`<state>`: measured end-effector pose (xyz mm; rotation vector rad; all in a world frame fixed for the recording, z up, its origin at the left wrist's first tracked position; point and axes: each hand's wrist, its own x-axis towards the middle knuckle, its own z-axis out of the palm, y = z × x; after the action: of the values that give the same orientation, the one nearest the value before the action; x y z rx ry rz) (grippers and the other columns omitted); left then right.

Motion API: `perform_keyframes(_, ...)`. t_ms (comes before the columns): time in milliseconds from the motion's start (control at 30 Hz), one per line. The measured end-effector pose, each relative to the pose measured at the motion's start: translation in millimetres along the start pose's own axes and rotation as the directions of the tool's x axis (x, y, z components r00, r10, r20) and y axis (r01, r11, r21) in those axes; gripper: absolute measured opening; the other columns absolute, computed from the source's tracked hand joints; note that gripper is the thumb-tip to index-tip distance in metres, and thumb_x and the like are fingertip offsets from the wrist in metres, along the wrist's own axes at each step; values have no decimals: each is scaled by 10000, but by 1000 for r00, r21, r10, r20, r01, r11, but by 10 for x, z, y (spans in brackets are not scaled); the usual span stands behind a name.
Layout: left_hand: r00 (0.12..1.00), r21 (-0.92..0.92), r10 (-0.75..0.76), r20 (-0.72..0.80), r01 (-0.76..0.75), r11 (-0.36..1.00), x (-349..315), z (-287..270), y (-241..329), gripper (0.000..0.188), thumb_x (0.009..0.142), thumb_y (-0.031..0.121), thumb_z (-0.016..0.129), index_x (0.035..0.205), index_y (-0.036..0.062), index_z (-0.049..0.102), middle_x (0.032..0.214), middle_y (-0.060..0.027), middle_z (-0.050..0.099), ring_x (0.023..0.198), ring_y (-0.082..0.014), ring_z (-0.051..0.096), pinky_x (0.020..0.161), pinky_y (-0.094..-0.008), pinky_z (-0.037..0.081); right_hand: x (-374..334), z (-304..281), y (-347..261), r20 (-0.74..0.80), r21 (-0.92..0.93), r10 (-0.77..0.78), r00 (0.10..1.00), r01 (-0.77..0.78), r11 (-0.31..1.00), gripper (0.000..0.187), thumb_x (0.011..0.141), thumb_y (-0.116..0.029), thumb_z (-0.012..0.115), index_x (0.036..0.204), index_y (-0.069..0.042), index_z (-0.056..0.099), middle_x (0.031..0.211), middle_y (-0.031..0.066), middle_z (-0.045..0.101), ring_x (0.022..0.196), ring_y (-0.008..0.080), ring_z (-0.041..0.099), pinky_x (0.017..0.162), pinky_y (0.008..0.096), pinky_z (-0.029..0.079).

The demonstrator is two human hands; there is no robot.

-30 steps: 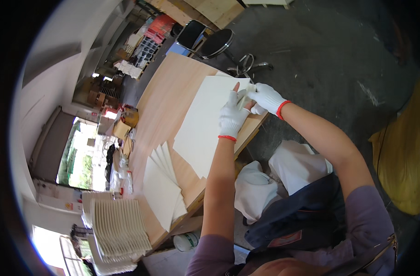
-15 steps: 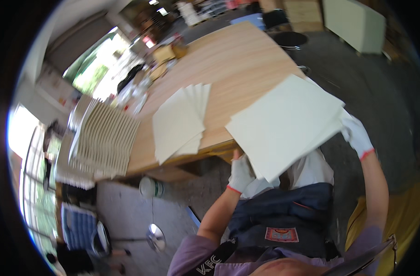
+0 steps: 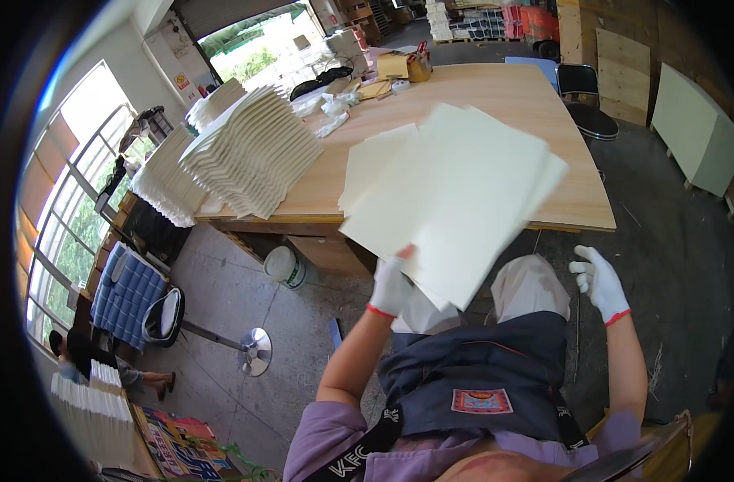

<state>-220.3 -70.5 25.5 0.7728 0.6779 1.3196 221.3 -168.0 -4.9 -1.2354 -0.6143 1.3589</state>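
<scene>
My left hand (image 3: 391,287), in a white glove with a red cuff, grips several large cream sheets (image 3: 451,201) by their near left edge, thumb on top. The sheets are slightly fanned and held tilted above the front of the wooden table. Beneath them, another few cream sheets (image 3: 371,163) lie on the tabletop, partly hidden. My right hand (image 3: 601,283), gloved the same way, holds nothing; its fingers are apart, off to the right of the sheets. Farther left, a tall wavy stack of cream sheets (image 3: 258,153) stands on the table's left end.
The light wooden table (image 3: 495,88) carries plastic bags and a yellow box (image 3: 393,66) at the back. A white bucket (image 3: 283,267) stands on the floor under its front edge. A black stool (image 3: 589,122) is at the far right corner. A person (image 3: 102,357) sits at lower left.
My right hand has let go of the sheets and now stands apart. The sheets have swung left in my left hand, over those lying on the table. The view has turned.
</scene>
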Motion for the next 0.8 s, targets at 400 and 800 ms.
perform_keyframes(400,931,-96,234,-281,-270,958,1922,-429,654,418,916,71,715,1287,21,530,1170,-99,622,1079,-245,617,919,-394,554,476,892,150,350,-103,149,925,-120,987,392,1060,-355,509,1303,-58,590,951,114,735,650,130,649,562,262,504)
perform_keyframes(800,880,-210,-178,-441,91,973,2195,-711,362,409,1007,190,619,1334,-12,482,1307,-140,567,1237,-340,559,1016,-511,518,1353,2196,-310,644,-428,214,734,113,897,385,1053,-357,514,1273,-60,620,900,74,737,639,92,649,547,222,529)
